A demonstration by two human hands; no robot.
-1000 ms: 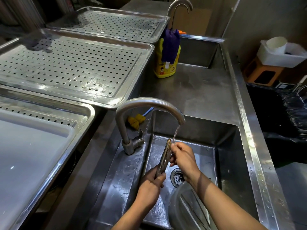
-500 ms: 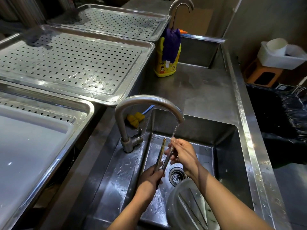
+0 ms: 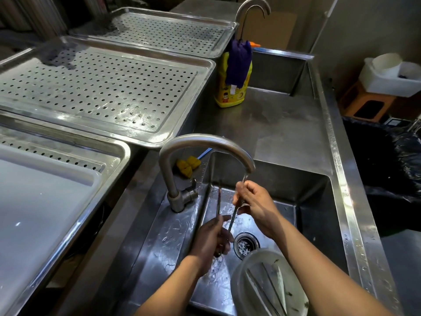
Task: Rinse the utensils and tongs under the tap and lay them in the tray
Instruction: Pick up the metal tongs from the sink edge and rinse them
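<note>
Tongs (image 3: pixel 232 218): thin dark metal, two slim arms spread in a narrow V, upright over the basin under the water stream.
Left hand (image 3: pixel 210 241): fingers curled round the tongs' joined lower end.
Right hand (image 3: pixel 255 201): fingers pinching the top of one arm, at the stream.
Tap (image 3: pixel 205 142): brushed steel, curved gooseneck.
Sink (image 3: pixel 284 185): wet stainless steel, with a round drain strainer (image 3: pixel 246 244).
Tub (image 3: pixel 235 275): round, translucent, in the sink's near corner, holding slim utensils (image 3: pixel 262 290).
Tray (image 3: pixel 102 92): perforated steel, on the surface at the left.

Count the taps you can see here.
2. The near tap arches over the sink, running onto the tongs; the far tap rises at the counter's far end, behind the yellow bottle. None looks hidden.
</note>
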